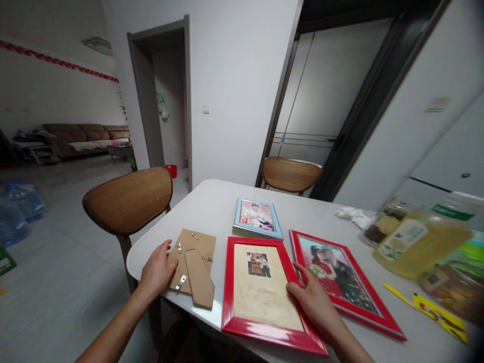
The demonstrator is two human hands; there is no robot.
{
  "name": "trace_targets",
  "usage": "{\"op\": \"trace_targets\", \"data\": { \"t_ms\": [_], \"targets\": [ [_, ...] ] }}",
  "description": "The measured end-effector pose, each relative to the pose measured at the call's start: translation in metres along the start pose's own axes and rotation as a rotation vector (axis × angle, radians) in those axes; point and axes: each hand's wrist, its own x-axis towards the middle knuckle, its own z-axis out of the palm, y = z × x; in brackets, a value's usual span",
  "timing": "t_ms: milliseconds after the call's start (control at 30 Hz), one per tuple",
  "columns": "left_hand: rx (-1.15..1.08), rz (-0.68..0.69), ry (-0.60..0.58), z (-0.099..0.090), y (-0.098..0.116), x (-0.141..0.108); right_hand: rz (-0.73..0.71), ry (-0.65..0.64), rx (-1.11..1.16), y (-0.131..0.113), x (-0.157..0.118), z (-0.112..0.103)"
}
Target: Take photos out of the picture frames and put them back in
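Note:
A brown backing board (pixel 199 252) with a fold-out stand and several metal clips lies at the left of the white table. Beside its left edge rests my left hand (pixel 157 269), fingers apart, the thumb touching the edge. My right hand (pixel 312 295) grips the right side of a red picture frame (pixel 260 337), thumb over the rim. This frame lies face up at the table's front, with a small photo (pixel 259 264) printed on a cream sheet inside. Right of it is another red picture frame (pixel 378 316) with a couple's portrait. A light blue picture frame (pixel 237 214) lies behind.
On the right stand a large bottle of yellow liquid (pixel 406 242), jars (pixel 449 287) and a crumpled white tissue (pixel 353 217). A yellow packet (pixel 440 315) lies near them. Wooden chairs (pixel 130 199) stand at the table's left and far side (pixel 291 174). Water bottles (pixel 18 206) are on the floor.

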Motion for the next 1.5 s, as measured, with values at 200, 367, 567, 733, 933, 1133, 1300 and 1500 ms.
{"op": "trace_targets", "data": {
  "t_ms": [200, 367, 567, 733, 933, 1133, 1300, 1500],
  "targets": [
    [0.009, 0.417, -0.257, 0.051, 0.077, -0.064, 0.143, -0.157, 0.647, -0.022, -0.025, 0.005],
    [-0.017, 0.710, -0.430, 0.092, 0.129, -0.104, 0.016, -0.179, 0.594, -0.032, -0.029, 0.011],
    [-0.013, 0.754, -0.229, 0.074, 0.126, -0.079, -0.060, -0.054, 0.235, -0.021, -0.017, 0.003],
    [-0.006, 0.411, 0.031, 0.040, 0.091, -0.053, -0.175, 0.122, -0.290, 0.001, 0.001, -0.009],
    [0.103, 0.182, -0.037, 0.027, 0.041, -0.055, -0.304, 0.156, -0.775, 0.017, 0.012, -0.012],
    [0.335, 0.261, -0.109, 0.025, 0.023, -0.059, -0.394, 0.171, -0.936, 0.021, 0.014, -0.005],
    [0.442, 0.357, -0.081, 0.024, 0.027, -0.061, -0.381, 0.138, -0.981, 0.023, 0.012, -0.005],
    [0.401, 0.576, -0.367, 0.038, 0.047, -0.071, -0.462, 0.222, -0.993, 0.015, 0.004, 0.003]
  ]
}}
